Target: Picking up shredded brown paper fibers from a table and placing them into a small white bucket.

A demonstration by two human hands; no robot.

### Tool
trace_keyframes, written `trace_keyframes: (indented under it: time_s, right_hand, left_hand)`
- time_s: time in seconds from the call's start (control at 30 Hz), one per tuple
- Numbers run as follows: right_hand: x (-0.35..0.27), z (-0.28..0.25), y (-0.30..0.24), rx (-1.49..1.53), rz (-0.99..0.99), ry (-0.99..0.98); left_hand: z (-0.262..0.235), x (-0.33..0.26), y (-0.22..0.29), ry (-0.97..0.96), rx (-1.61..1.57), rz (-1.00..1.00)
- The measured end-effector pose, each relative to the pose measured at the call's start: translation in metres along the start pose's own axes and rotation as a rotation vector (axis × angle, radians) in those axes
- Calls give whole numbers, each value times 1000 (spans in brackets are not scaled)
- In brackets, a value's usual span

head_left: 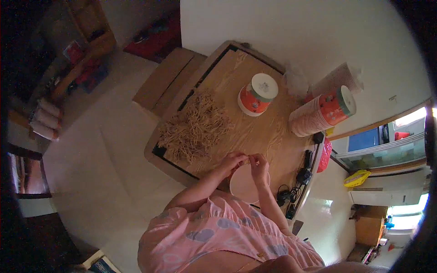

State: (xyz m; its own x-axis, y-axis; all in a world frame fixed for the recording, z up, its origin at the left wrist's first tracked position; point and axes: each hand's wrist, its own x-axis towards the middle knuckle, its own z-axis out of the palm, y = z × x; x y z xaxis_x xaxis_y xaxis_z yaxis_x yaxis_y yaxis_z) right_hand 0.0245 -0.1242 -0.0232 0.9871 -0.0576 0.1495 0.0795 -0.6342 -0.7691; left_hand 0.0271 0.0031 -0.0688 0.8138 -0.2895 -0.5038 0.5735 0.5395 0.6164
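A white-lined paper bucket [246, 184] stands at the table's near edge against my body, its open mouth facing up. Over its far rim my left hand [233, 161] and my right hand [259, 169] come together, fingertips pinched and almost touching. Whatever is between the fingers is too small to make out. Left of my hands lies a large tangled heap of tan cords [198, 127]. Beyond the hands, an upside-down red, white and green paper bucket [257, 96] rests on the wood-grain table [241, 68].
A tall leaning stack of nested paper buckets [314, 113] occupies the right side, with another stack [339, 82] behind it by the wall. Black chargers and cables [293, 193] lie along the right edge. A cardboard box [168, 79] adjoins the table's left side.
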Motion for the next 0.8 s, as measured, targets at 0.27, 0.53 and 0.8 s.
trace_keyframes:
  time_s: [0.27,0.53,0.8]
  right_hand:
    - [-1,-2,-4,90,15,3]
    - [-5,2,4,35,-39,28]
    - [-11,1,7,-100,-222,28]
  left_hand:
    - [13,-2,10,80,-5,-68]
    - [-12,25,-26,74,-82,-65]
    - [-8,16,-15,101,-52,-20]
